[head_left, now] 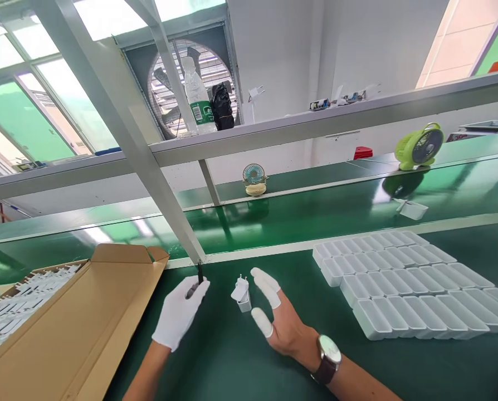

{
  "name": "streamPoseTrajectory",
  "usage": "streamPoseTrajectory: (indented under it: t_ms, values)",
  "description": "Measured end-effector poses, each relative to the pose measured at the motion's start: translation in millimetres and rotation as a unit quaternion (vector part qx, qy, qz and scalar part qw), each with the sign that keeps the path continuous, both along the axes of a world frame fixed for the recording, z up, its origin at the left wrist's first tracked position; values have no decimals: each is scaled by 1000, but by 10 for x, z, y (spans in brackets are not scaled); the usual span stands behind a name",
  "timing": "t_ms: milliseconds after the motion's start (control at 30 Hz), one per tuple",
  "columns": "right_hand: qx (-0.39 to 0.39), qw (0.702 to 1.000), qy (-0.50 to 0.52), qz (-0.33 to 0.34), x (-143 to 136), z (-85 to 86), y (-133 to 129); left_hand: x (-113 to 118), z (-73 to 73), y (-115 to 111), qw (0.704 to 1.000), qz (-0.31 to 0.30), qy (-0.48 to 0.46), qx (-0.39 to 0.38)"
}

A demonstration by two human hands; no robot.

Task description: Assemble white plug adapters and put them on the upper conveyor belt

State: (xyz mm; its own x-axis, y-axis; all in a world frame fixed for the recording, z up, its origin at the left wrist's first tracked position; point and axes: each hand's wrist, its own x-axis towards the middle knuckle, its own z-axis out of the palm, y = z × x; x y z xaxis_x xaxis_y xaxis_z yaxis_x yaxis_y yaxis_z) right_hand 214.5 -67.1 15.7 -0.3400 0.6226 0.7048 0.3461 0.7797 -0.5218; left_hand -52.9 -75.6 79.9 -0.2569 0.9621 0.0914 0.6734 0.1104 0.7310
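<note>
My left hand [179, 312], in a white glove, is closed around a thin dark tool [200, 273] that points away from me; its kind I cannot make out. My right hand [280, 317] has white covers on several fingers and a watch at the wrist. It is open, thumb and fingers apart, with nothing in it. Between the hands, nearer the right, a small white plastic plug case [243, 295] stands on the green bench, with small prongs at its top and a tilted piece over its opening. Neither hand visibly touches it.
Rows of open white plastic cases [408, 287] fill the right. At left lies an open cardboard box [82, 328] of white pronged parts [32, 295]. A slanted metal post [161, 195] meets the bench ahead. Beyond is a green belt [307, 206] carrying one white piece [411, 209].
</note>
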Motion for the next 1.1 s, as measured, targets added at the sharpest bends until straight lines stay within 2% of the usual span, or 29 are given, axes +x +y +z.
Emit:
streamPoseTrajectory:
  t_ms: [67,133,200,300,433,500,567,600,667,733,800,900,1000,1100]
  values:
    - [-32,999,25,-35,13,-7,46,-345,-76,124,991,39,121,-30]
    - [-56,996,38,-51,11,-28,88,-645,-186,197,969,65,222,-90]
    - [-78,995,38,-53,1,-61,118,-872,-294,219,952,79,266,-126]
    - [-122,991,26,-41,-15,-123,155,-1068,-405,213,940,95,295,-146]
    - [-170,985,23,-30,-27,-239,221,-1113,-429,203,932,97,311,-159]
    - [-198,979,19,-30,-30,-318,260,-1037,-393,180,929,111,321,-147]
    - [-231,973,6,-18,-31,-400,289,-876,-343,130,942,96,303,-110]
    - [-246,969,-1,-4,-32,-435,297,-764,-323,98,956,64,272,-94]
    - [-271,962,-16,34,-36,-474,298,-491,-311,37,983,-60,148,-94]
    - [-279,958,-27,67,-43,-467,287,-191,-351,14,980,-158,24,-121]
    - [-273,958,-33,85,-49,-426,276,92,-430,55,972,-203,-57,-103]
    - [-263,960,-29,90,-50,-373,286,405,-547,204,962,-236,-136,-33]
    - [-258,963,1,80,-45,-392,321,531,-593,341,948,-281,-151,13]
    - [-283,955,47,70,-43,-439,338,487,-594,376,939,-310,-148,-4]
